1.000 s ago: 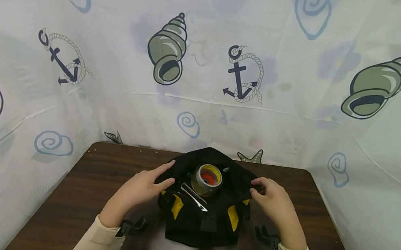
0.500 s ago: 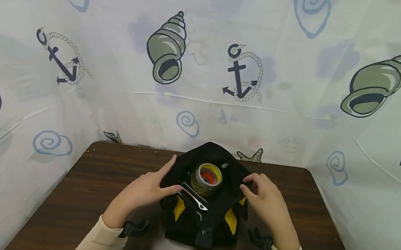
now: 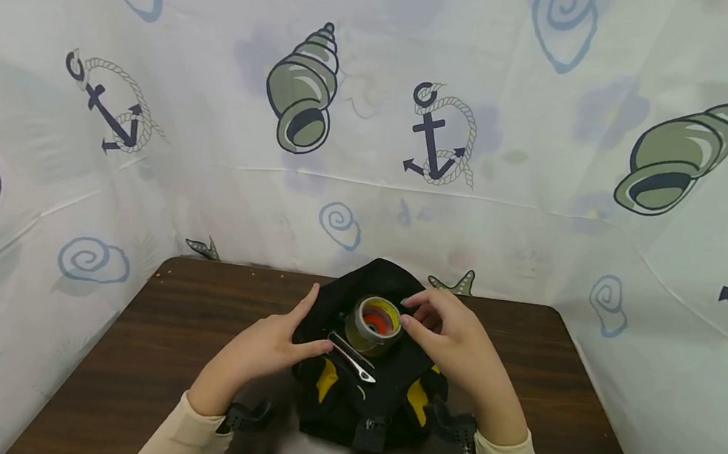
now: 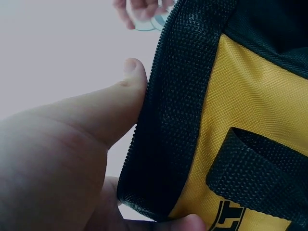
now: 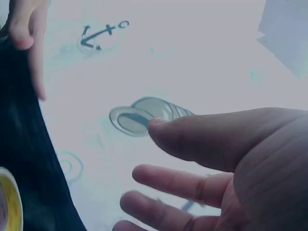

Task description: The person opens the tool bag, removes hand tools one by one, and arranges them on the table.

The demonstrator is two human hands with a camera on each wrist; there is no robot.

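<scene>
A black and yellow tool bag point(image 3: 372, 405) with a zip edge point(image 4: 159, 72) sits mid-table. My left hand point(image 3: 261, 349) grips its left edge, thumb on the zip side, fingertips against the yellow outer side in the left wrist view. A roll of tape point(image 3: 356, 333) with a yellow and red inside stands on the bag's black fabric. In front of it lies a slim dark and silver tool point(image 3: 353, 359), like a box cutter, close to my left thumb. My right hand point(image 3: 454, 347) is at the tape's right side, fingertips near its rim, nothing between thumb and fingers.
The brown wooden table point(image 3: 195, 313) carries the bag. A white cloth point(image 3: 376, 110) printed with shells and anchors hangs behind and along both sides. Dark wrist straps point(image 3: 244, 416) sit by the sleeves point(image 3: 185, 437).
My right hand has let go of the bag's right edge and moved left to the tape. The bag's sides have drawn inward. My left thumb has shifted slightly right over the bag.
</scene>
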